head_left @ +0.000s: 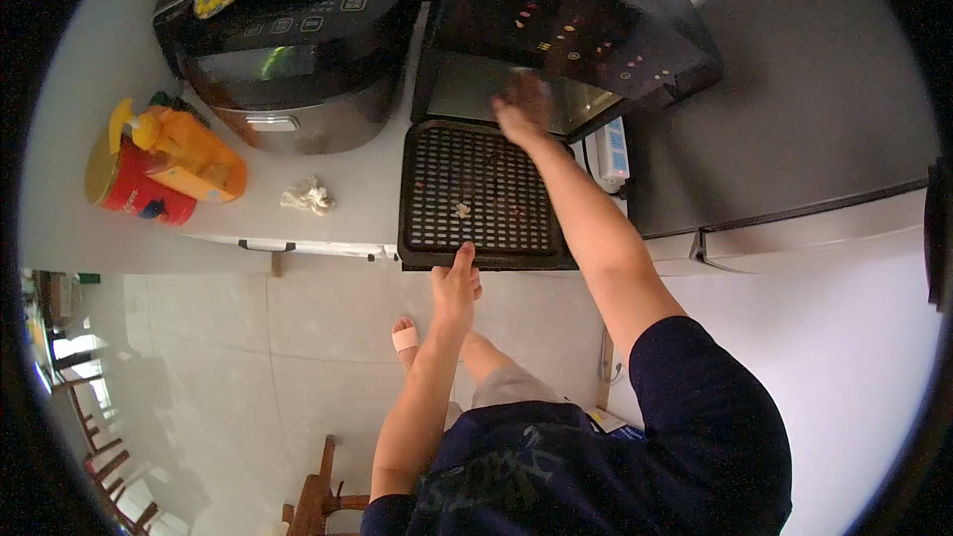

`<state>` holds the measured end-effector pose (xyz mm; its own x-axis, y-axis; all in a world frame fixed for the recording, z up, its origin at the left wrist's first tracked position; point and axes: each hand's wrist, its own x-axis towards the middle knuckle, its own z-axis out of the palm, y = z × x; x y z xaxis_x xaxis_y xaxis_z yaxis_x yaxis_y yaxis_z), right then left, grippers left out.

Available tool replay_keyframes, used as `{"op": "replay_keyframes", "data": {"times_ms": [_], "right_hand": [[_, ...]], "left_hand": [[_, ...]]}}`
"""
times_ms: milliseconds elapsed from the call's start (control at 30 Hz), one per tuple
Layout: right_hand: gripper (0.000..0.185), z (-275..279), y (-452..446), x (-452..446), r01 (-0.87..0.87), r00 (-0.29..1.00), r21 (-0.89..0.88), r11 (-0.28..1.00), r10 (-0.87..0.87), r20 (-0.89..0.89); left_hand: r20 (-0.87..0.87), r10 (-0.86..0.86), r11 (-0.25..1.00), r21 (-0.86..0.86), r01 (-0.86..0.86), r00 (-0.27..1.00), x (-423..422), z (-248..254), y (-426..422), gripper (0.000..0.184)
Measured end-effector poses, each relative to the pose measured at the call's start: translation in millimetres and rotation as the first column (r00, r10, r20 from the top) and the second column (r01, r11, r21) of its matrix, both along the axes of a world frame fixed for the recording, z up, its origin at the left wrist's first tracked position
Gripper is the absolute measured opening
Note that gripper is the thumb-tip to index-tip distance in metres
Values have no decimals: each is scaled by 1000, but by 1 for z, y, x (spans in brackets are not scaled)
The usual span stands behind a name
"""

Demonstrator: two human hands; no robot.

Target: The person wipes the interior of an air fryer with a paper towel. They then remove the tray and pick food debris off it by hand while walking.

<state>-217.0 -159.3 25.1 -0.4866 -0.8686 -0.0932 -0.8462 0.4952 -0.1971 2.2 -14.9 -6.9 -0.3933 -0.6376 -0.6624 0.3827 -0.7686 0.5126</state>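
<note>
A black countertop air fryer (566, 30) with lit touch icons stands open in front of me. A black slotted tray (427, 169) extends from its opening past the counter edge, with a small pale crumb (462, 209) on it. My left hand (455, 288) is closed on the tray's front edge, thumb on top and fingers curled below. My right hand (523, 107) is at the mouth of the air fryer, above the tray's back end. Motion smears its fingers, so whether it holds anything is unclear.
A rice cooker (288, 79) stands left of the air fryer. Nearby are a crumpled white cloth (310, 196), an orange pump bottle (204, 154) and a red can (134, 184). A power strip (612, 152) lies right, beside a dark panel (774, 89). A wooden chair (323, 496) is below.
</note>
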Motion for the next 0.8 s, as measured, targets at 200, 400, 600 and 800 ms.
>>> {"op": "replay_keyframes", "data": {"times_ms": [200,400,600,800], "right_hand": [[59,-17,54,2,-269,951,-84,959,278,136],[63,-8,1,-31,12,997,90,996,-5,-75],[52,-86,-90,-118,2,978,-174,985,35,208],[46,-48,-16,-29,-584,810,-430,689,456,-369]], "left_hand": [[8,-11,1000,-28,11,1000,10,6,15,31],[79,-24,998,-54,28,997,8,11,18,40],[85,47,999,-30,-45,995,3,1,21,34],[52,37,994,-103,-32,998,-1,4,20,29]]}}
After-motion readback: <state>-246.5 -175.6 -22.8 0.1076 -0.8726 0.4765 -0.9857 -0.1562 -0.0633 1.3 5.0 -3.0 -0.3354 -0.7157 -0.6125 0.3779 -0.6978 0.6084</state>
